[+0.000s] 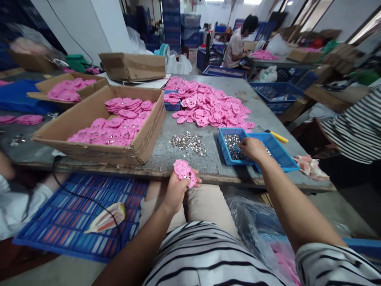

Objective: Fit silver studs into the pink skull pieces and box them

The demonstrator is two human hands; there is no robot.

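Note:
My left hand [176,190] is closed around the edge of a flat pink plastic piece [182,170] with a scalloped outline, held above my lap just off the table's front edge. Small shiny metal bits show on its lower part, by my thumb. My right hand [253,148] reaches into a blue plastic tray [225,147] of small metal parts [232,142]. Its fingers are bunched together at the parts; what they pinch, if anything, is too small to make out. A second blue tray [282,153] adjoins it under my right wrist.
Loose metal parts [189,143] lie on the grey table [160,153] before a heap of pink pieces [208,103]. An open cardboard box [98,153] of pink pieces stands left. A yellow-handled tool [279,136] lies right. Another person [236,45] sits farther back.

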